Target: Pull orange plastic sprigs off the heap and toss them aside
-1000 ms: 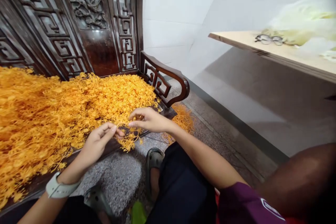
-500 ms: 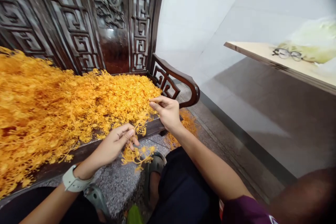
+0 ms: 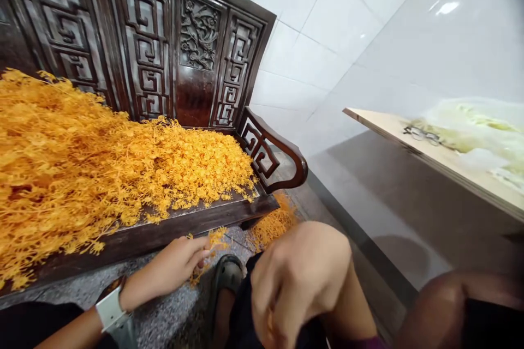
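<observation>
Sprigs: dried orange sprigs [image 3: 102, 174] lie heaped on a dark carved settee [image 3: 196, 92], beyond and left of the left hand. They look light, brittle and tangled, so a thin stem seems best taken gently between fingertips.

Left hand [image 3: 174, 262]: fingers drawn together beside a small loose sprig [image 3: 215, 240]; whether they pinch anything, I cannot tell.

Right hand [image 3: 298, 278]: curled close to the camera, its contents hidden.

Beyond right hand: a spill of sprigs [image 3: 272, 223] on the floor [image 3: 323, 218].

Right of right hand: glasses [image 3: 421, 135] on a pale wooden board [image 3: 380, 128].
</observation>
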Demonstrator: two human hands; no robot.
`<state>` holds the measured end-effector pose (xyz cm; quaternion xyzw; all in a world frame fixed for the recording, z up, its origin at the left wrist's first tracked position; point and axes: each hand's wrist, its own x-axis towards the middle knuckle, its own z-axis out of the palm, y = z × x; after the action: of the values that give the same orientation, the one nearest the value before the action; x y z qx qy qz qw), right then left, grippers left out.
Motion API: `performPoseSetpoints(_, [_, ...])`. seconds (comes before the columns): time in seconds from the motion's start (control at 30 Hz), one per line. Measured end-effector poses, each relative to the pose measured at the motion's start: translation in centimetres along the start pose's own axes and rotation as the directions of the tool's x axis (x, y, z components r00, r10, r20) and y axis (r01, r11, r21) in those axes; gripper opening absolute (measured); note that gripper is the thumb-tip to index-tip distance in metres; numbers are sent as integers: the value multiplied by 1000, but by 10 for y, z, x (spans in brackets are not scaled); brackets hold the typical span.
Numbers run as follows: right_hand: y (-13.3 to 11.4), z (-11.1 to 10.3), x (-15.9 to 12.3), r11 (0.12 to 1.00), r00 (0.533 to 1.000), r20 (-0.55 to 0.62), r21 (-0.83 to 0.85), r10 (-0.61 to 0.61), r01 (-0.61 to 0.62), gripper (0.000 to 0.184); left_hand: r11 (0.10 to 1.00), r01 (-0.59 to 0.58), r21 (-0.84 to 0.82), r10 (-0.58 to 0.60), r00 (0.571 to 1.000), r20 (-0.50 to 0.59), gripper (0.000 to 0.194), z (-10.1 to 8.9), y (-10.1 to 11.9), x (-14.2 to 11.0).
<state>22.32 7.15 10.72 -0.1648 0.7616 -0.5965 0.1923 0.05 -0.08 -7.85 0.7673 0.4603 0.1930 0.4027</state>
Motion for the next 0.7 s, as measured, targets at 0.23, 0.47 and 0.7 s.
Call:
performPoseSetpoints(0.23, [59,-44,-16,817,225,-974,131,1,561,26,995,-56,-85,65,991,116,39,-5,8,0])
performPoseSetpoints(0.47, [102,-36,-14,865,49,-940,330,337,379,27,988,-33,-152,32,999,-9,37,-10,0,1])
performPoseSetpoints(0.7, [124,-28,-33,888,97,-993,14,66,-459,30,949,-109,-297,15,954,-300,36,-28,-5,10])
